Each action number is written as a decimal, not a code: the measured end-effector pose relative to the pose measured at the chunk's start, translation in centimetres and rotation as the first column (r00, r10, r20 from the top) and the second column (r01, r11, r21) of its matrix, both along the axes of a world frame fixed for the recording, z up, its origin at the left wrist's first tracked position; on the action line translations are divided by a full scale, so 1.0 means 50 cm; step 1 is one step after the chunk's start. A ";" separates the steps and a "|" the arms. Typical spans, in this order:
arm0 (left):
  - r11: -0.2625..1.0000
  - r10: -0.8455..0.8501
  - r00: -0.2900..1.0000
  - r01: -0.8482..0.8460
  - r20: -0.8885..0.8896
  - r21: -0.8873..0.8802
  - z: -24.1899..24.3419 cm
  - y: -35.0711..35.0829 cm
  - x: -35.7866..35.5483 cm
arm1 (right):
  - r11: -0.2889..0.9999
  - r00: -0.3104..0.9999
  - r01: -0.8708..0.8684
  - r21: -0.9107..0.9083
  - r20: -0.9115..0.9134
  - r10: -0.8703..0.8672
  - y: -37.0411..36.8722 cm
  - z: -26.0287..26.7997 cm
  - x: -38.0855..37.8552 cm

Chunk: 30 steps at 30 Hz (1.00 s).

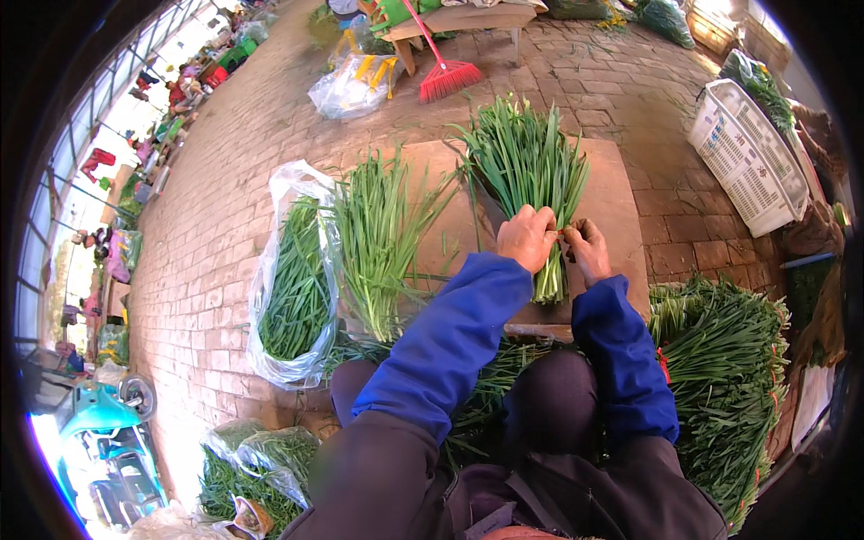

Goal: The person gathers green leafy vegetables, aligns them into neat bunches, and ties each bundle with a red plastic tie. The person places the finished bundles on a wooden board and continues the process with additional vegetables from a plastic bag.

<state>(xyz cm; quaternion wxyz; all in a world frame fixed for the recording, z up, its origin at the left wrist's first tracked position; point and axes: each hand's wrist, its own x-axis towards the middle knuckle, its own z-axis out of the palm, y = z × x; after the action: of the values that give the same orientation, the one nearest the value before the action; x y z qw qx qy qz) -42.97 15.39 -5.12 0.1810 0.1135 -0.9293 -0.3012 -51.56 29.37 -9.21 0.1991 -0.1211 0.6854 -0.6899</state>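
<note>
A thick bunch of green garlic chives (530,155) lies on a low wooden board (617,216), leaf tips pointing away from me. My left hand (526,236) grips it near its pale cut stems, with the fingers closed. Beside it, my right hand (588,248) pinches a red tie (559,232) at the bunch's right side. The tie runs into my left fingers, which hide part of it. A looser heap of garlic chives (378,243) rests on the board's left part.
On the left stands a clear plastic bag (270,337) of greens. Several tied bunches (722,364) are stacked at my right. Further off are a white plastic crate (749,155) bearing writing, a red broom (449,77) and a wooden bench (466,20). A turquoise scooter (101,412) is at lower left.
</note>
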 end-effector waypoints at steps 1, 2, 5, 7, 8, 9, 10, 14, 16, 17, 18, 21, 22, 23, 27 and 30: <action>1.000 0.005 1.000 -0.005 0.009 0.000 0.000 0.000 -0.001 | 0.999 0.999 -0.001 0.036 -0.046 0.002 0.000 0.004 -0.001; 1.000 0.003 1.000 -0.003 0.018 -0.009 0.000 0.000 -0.001 | 0.999 0.997 -0.021 0.025 -0.072 0.023 0.000 0.006 -0.003; 1.000 0.014 1.000 -0.014 0.027 -0.012 0.001 0.001 0.001 | 0.993 0.986 -0.115 0.035 -0.114 0.118 -0.001 0.005 -0.009; 1.000 0.017 1.000 -0.017 0.006 -0.002 0.002 0.001 0.003 | 0.991 0.985 -0.117 0.058 -0.118 0.123 -0.001 -0.002 -0.012; 1.000 0.012 1.000 -0.012 0.005 0.004 0.003 0.001 0.004 | 0.991 0.987 -0.114 0.066 -0.111 0.120 -0.002 -0.007 -0.013; 1.000 0.008 1.000 -0.008 0.012 0.009 0.003 0.001 0.005 | 0.990 0.988 -0.099 0.104 -0.104 0.109 -0.001 -0.011 -0.014; 1.000 0.007 1.000 -0.007 0.006 0.011 0.002 0.001 0.007 | 0.994 0.996 -0.059 0.089 -0.062 0.065 -0.007 -0.017 -0.011; 1.000 -0.019 0.998 0.020 -0.067 0.012 -0.007 0.000 0.012 | 0.998 0.999 -0.049 0.029 -0.018 0.049 -0.007 -0.029 -0.005; 0.999 -0.029 0.996 0.030 -0.082 0.014 -0.015 -0.007 0.013 | 0.998 0.998 -0.024 0.064 -0.048 0.027 -0.012 -0.032 -0.003; 0.999 -0.040 0.995 0.042 -0.091 0.019 -0.019 -0.011 0.014 | 0.991 0.997 -0.005 0.132 -0.077 0.015 -0.011 -0.032 -0.004; 0.997 -0.070 0.987 0.072 -0.146 0.010 -0.023 -0.015 0.014 | 0.994 0.995 -0.013 0.111 -0.100 0.025 -0.008 -0.033 -0.002; 0.995 -0.066 0.994 0.072 -0.090 0.062 -0.022 -0.019 0.023 | 0.995 0.990 -0.023 0.102 -0.135 0.037 -0.010 -0.031 -0.001; 0.991 -0.050 0.998 0.055 -0.044 0.121 -0.018 -0.019 0.027 | 0.993 0.990 -0.010 0.116 -0.139 0.026 -0.010 -0.029 0.002; 0.989 -0.057 0.997 0.063 -0.050 0.130 -0.012 -0.018 0.034 | 0.993 0.985 0.005 0.115 -0.170 0.015 -0.007 -0.026 0.004; 0.998 -0.016 0.997 0.012 0.073 0.054 0.013 -0.013 0.055 | 0.987 0.983 0.032 0.156 -0.182 -0.004 -0.007 -0.019 0.008; 1.000 -0.013 0.990 0.012 0.142 0.008 0.024 -0.017 0.059 | 0.984 0.988 0.041 0.171 -0.151 -0.014 -0.010 -0.018 0.009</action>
<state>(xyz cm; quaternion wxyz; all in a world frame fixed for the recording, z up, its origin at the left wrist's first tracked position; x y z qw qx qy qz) -40.04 14.53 -3.90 0.1121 0.1294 -0.9395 -0.2968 -51.11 28.90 -10.10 0.1476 -0.1450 0.7574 -0.6193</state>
